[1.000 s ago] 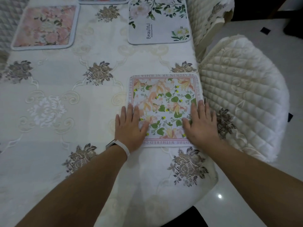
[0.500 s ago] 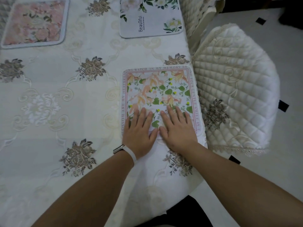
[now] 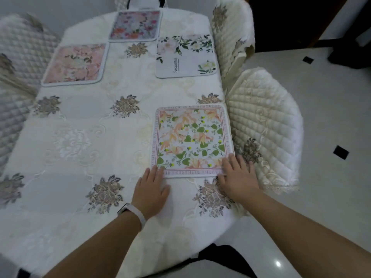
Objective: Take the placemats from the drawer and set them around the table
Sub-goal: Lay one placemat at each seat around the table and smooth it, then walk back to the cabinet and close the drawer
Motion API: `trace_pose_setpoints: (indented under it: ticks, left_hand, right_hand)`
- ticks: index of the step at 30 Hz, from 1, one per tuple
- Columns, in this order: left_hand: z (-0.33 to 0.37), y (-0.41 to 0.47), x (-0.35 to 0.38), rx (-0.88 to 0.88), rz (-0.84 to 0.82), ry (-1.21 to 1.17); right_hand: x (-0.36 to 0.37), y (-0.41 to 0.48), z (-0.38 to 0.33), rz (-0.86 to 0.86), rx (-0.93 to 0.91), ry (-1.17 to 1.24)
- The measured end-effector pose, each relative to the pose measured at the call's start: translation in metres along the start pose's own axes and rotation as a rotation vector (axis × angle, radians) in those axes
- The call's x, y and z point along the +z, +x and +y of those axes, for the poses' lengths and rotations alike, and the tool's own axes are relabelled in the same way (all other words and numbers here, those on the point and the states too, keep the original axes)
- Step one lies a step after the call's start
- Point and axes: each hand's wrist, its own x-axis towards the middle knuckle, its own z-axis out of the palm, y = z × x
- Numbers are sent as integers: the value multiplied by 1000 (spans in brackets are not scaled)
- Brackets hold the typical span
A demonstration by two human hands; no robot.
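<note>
Status as I read it from the head camera, all positions referenced to the table (image 3: 80, 167).

1. Leaf-print placemat (image 3: 190, 137): lies flat on the table, along its right edge, toward the near end.
2. Left hand (image 3: 150, 189): palm down on the table, fingers straight. The fingertips touch the near-left corner of the leaf-print placemat. It grips nothing.
3. Right hand (image 3: 237, 177): palm down at the table's right edge, fingers straight and spread, lying over the near-right corner of the same placemat. It grips nothing.
4. Pink placemat (image 3: 75, 64): flat, far left of the table.
5. White placemat (image 3: 185, 57): flat, far right of the table.
6. Grey floral placemat (image 3: 135, 25): flat, at the table's far end.
</note>
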Motion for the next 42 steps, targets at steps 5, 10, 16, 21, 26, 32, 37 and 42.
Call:
trace_pose_setpoints:
  ticks: [5,10,16,21,26,32,37,42]
  left_hand:
    - [15,-20,-28,69,82,-116]
    - [30,-29,-73,161,316,-181]
    - [44,-39,-113,206,430,-167]
    - [40,-40,-122,205,368,-162]
    - [37,-44,-129,261,348,-174]
    - [57,-40,-139,428,323,-218]
    - [104,-33,-140,618,300,-199]
    - [171,-37,-128,752,216,-132]
  right_hand:
    - [-33,-13,-1,0,-30,13]
    - [-78,-21,-9,143,-162,0]
    - [-120,-35,-15,274,-189,-9]
    - [-139,-59,-17,335,-192,10]
    - [-142,-91,-16,369,-82,49]
    - [-141,-139,-12,387,100,73]
    - [-130,-183,14,411,264,91]
    - [-114,-228,62,441,381,156]
